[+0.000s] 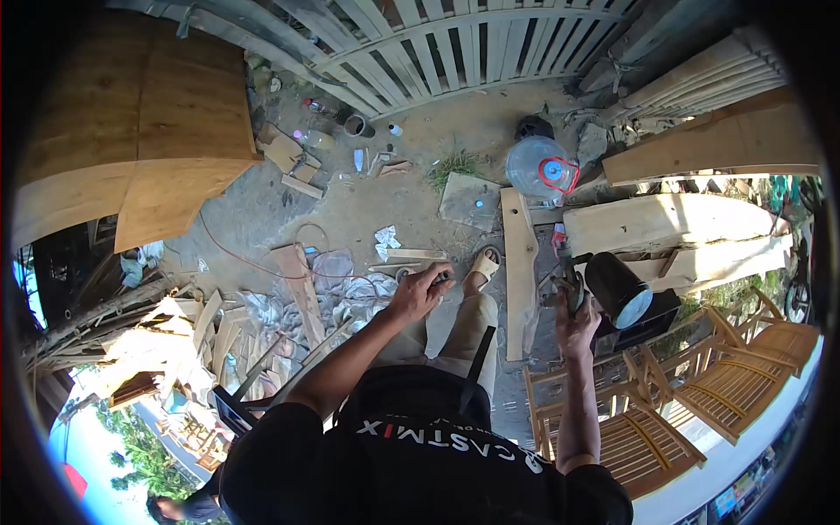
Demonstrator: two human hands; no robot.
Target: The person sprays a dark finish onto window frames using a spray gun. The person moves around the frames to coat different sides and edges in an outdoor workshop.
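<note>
Lower centre, the right hand (573, 322) grips a black cylindrical power tool (623, 293) above slatted wooden chairs (700, 394); the left hand (420, 291) pinches a small dark object (unclear). Farther up, pale planks (665, 220) lie uncut.

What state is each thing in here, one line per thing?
Left hand: closed around a small dark object, too small to identify.
Right hand: raised, gripping a black power tool.
Water jug: upright on the ground, capped.
Wooden chair: unfinished bare wood.
</note>
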